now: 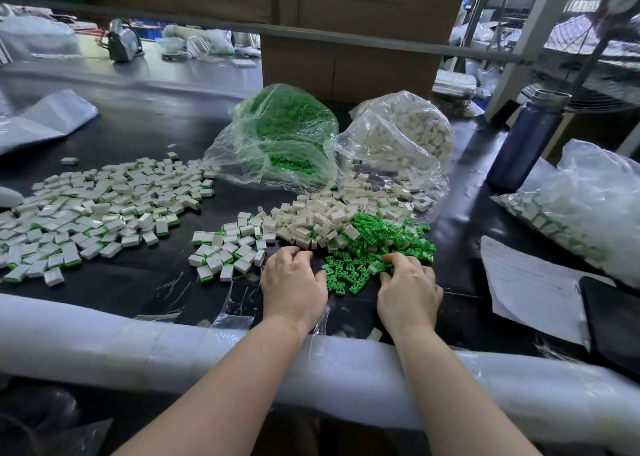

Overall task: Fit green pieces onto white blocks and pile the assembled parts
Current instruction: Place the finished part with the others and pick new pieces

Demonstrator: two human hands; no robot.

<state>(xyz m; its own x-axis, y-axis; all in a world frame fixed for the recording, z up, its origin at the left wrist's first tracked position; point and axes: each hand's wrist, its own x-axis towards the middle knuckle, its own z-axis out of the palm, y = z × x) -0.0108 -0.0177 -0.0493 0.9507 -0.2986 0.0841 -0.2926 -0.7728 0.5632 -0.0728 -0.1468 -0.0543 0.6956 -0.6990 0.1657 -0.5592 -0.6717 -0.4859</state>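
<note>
Loose green pieces [381,244] lie in a heap at the centre right of the black table [145,133]. Bare white blocks [311,220] are heaped just behind and left of them. A small pile of assembled parts [227,251] lies left of my hands, and a wide spread of assembled parts [93,213] covers the left side. My left hand [292,282] rests palm down with curled fingers at the edge of the white blocks; whatever is under it is hidden. My right hand [408,289] sits on the green heap, thumb and forefinger closed around a small pale block [375,268].
Open clear bags of green pieces [287,137] and white blocks [398,137] lie behind the heaps. A blue bottle [526,144], a bag of assembled parts [581,209], papers [530,286] and a dark tablet [613,317] are at the right. A foam-wrapped rail [104,344] lines the near edge.
</note>
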